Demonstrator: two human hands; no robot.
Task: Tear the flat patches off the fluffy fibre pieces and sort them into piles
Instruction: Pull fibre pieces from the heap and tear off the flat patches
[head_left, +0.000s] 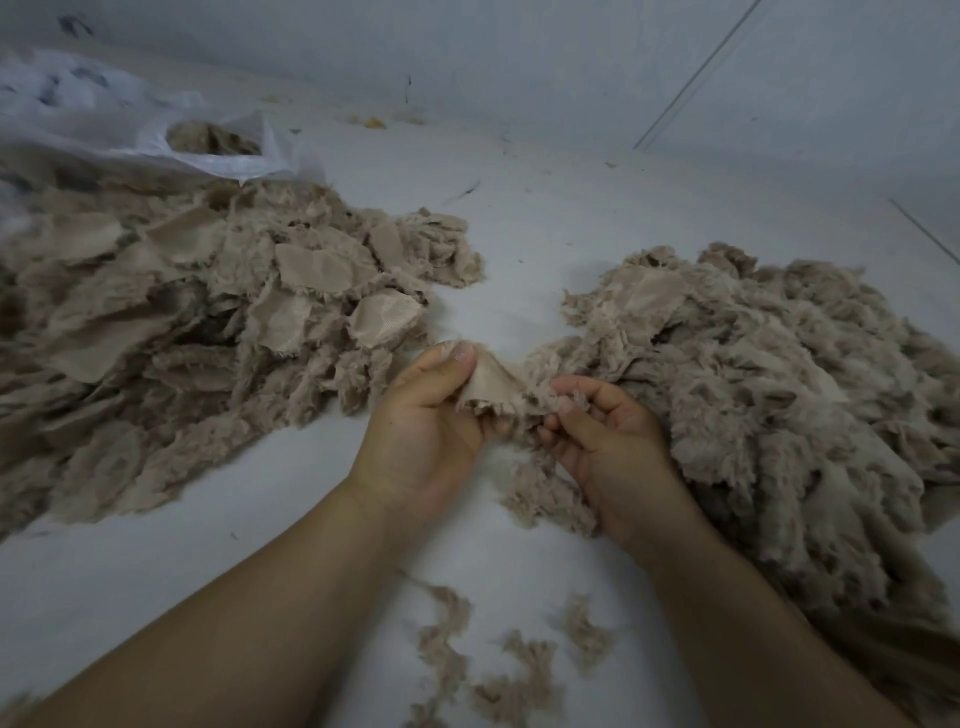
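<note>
Loose fibre scraps (488, 670) lie below the hands; left hand (421, 431) pinches the flat patch (491, 387), right hand (608, 441) grips its fluffy fibre piece (550, 402).

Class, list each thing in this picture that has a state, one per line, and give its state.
Left hand: pinches the flat patch.
Right hand: grips the fluffy piece.
Patch: partly peeled from the fluffy piece.
Left pile: heaped, patches showing.
Right pile: heaped, mostly fluff.
Bag: open, lying down.
Scraps: loose, scattered.
</note>
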